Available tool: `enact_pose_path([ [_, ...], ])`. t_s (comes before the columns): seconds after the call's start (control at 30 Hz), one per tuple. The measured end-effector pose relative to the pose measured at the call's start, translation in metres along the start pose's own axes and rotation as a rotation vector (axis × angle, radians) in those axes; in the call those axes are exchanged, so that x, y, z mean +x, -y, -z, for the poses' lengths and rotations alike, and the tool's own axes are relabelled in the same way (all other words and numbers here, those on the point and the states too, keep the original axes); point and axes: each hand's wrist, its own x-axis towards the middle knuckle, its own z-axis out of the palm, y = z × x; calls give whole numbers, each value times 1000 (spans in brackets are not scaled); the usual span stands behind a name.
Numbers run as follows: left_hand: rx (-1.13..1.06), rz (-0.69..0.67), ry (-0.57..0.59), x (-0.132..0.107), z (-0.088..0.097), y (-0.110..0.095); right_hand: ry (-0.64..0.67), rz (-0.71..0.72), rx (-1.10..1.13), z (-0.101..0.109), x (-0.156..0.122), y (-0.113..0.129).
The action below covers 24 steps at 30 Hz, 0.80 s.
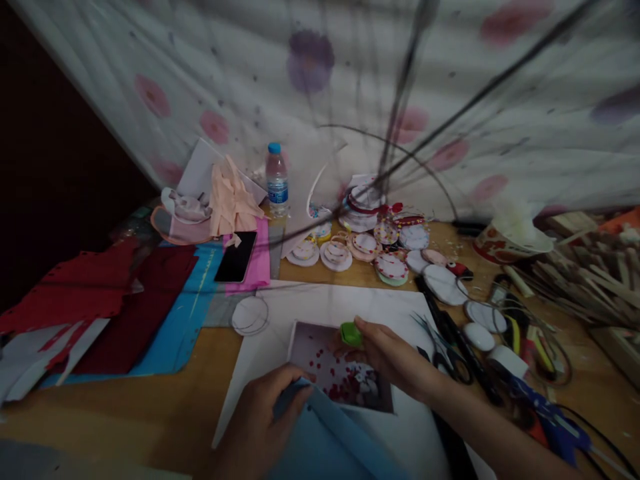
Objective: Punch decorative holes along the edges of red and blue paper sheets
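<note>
My left hand point(273, 413) pinches the edge of a light blue sheet point(320, 447), felt or foam by its look, between thumb and fingers. The sheet hangs towards the bottom of the view. My right hand point(383, 350) is closed on a small bright green piece point(351, 334) that looks like a craft punch, held just above a shallow rectangular tray point(315, 337). Small red bits point(333, 373) and some pale ones lie scattered in the tray. A white board point(240, 400) is under the tray.
Scissors point(445, 350), a blue glue gun point(545, 413) and wooden sticks point(585, 267) lie right. Decorated round pieces point(335, 255) and a water bottle point(277, 180) stand behind. Red sheets point(75, 280), a blue sheet point(185, 313) and a phone point(237, 257) are left. Dark cords cross the view.
</note>
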Motion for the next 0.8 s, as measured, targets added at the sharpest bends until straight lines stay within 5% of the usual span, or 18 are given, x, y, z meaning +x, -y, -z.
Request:
enact_pose_path([
  [0.2, -8, 22, -16, 0, 0, -2, 66, -119, 183, 4, 1, 4],
  [0.43, 19, 11, -9, 0, 1, -1, 101, -51, 130, 1, -2, 1],
  [0.67, 307, -519, 33, 7, -2, -8, 225, -222, 492, -12, -3, 2],
  [0.8, 452, -572, 6, 14, -4, -12, 191, -252, 553, -17, -3, 3],
])
